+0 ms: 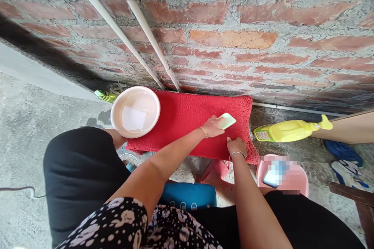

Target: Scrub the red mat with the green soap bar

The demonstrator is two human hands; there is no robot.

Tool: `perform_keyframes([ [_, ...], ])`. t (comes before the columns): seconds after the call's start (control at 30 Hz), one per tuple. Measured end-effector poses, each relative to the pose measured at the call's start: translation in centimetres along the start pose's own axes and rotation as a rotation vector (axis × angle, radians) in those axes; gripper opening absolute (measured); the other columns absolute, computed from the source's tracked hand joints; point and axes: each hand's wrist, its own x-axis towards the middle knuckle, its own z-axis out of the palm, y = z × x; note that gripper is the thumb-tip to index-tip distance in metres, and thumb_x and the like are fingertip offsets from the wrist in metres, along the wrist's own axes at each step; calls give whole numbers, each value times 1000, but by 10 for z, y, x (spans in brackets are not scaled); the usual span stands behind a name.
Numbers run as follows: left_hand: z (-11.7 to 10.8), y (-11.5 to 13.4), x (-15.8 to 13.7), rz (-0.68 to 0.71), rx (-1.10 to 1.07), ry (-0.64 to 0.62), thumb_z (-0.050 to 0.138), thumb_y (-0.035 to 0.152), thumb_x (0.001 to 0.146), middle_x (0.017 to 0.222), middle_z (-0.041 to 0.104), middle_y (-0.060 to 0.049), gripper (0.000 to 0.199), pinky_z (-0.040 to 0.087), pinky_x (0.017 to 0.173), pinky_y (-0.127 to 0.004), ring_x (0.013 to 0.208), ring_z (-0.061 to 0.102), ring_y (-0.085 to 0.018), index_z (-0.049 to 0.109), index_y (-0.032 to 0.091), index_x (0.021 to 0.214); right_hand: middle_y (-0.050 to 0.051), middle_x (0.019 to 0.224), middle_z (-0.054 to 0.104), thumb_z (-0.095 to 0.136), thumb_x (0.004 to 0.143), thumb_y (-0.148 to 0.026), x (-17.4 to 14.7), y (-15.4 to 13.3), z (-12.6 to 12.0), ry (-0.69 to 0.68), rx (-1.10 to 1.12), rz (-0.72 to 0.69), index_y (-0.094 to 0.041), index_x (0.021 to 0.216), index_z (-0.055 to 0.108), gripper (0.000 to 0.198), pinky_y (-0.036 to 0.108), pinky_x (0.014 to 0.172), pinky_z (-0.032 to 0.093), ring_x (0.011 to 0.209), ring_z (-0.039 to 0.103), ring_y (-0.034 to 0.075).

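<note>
A red textured mat (187,118) lies spread over a low support in front of me. My left hand (213,126), with a thin gold bracelet at the wrist, is closed around a pale green rounded block (226,121), whose underside is hidden against the mat. Near the mat's front right corner, my right hand (236,147) presses down and grips the fabric; its fingertips are partly hidden. A cream basin (117,114) stands on the mat's left end, holding water and a whitish rectangular patch.
A yellow spray bottle (288,130) lies to the right of the mat. Below it is a pink basin (302,181) with a blue-and-white item, partly blurred. Two white pipes (146,31) run down the brick wall (233,39). Another green-yellow bottle (105,96) lies behind the cream basin.
</note>
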Motion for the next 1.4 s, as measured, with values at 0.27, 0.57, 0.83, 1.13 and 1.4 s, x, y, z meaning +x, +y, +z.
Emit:
perform_keyframes([
  [0.27, -72, -126, -44, -790, -43, 687, 56, 38, 79, 113, 52, -14, 61, 41, 87, -36, 102, 56, -26, 36, 19, 133, 26, 123, 51, 46, 85, -49, 2, 1, 2, 0, -17, -20, -9, 124, 50, 56, 46, 87, 45, 113, 52, 36],
  [0.57, -27, -44, -2, -754, 11, 588, 52, 40, 80, 120, 43, -17, 63, 45, 80, -36, 105, 51, -28, 33, 22, 137, 26, 122, 52, 46, 85, -49, 0, -1, 1, 18, -35, -20, -8, 122, 50, 55, 43, 89, 45, 115, 52, 33],
  [0.83, 32, 22, -14, -10, 111, -77, 59, 42, 71, 123, 44, -5, 62, 40, 93, -36, 110, 48, -25, 43, 33, 131, 27, 124, 50, 45, 84, -51, -2, 0, -1, -8, 9, -19, -10, 124, 50, 57, 47, 85, 46, 111, 54, 37],
  [1.13, -44, -49, -18, -672, -116, 503, 54, 42, 80, 116, 47, -11, 53, 42, 84, -36, 102, 55, -26, 40, 27, 129, 26, 126, 48, 44, 86, -49, -5, -2, -1, 2, -7, -12, -9, 125, 48, 57, 46, 87, 45, 115, 51, 35],
  [1.4, 9, -3, -26, -306, -3, 135, 60, 38, 73, 125, 44, -12, 61, 41, 91, -38, 112, 50, -29, 43, 25, 130, 27, 125, 48, 45, 85, -47, -4, -2, -2, 2, 21, -18, -8, 126, 48, 56, 48, 88, 43, 115, 50, 37],
])
